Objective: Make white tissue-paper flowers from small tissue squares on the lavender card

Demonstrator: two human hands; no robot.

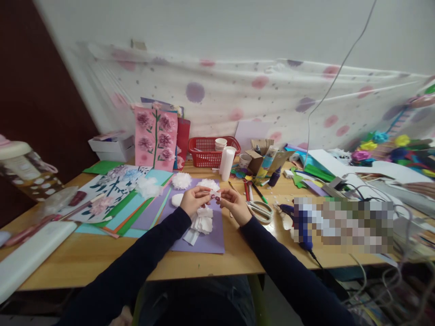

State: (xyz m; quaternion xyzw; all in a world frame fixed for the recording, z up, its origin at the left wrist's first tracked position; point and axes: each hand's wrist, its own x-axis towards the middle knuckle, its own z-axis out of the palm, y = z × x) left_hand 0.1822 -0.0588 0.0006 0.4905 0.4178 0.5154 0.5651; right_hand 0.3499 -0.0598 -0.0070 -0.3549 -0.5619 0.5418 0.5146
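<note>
Red plastic is forming the basket (200, 157) at the upper middle of the frame, with a white roll (227, 164) standing before its right end and hiding part of it. At centre left, a pink flower picture (149, 142) is leaning upright, while coloured sheets (125, 215) are overlapping below it, the left forearm (149, 253) crossing in front of their lower edge. Scissors (261, 213) are lying just beside the right hand (235, 206), and farther right a blue glue gun (306, 237) is resting, partly lost under pixelation. Around the middle, a purple sheet (217, 237) is bearing a stack of white paper (203, 222) and a fluffy white flower (181, 180); a second white flower (208, 184) is sitting behind the hands, which are covering its lower part. At the centre of the frame, above the purple sheet, the left hand (194, 200) and right hand are both pinching a white piece (215, 193) between their fingertips. It is looking small, pale and thin, its exact shape being hidden by the fingers.
</note>
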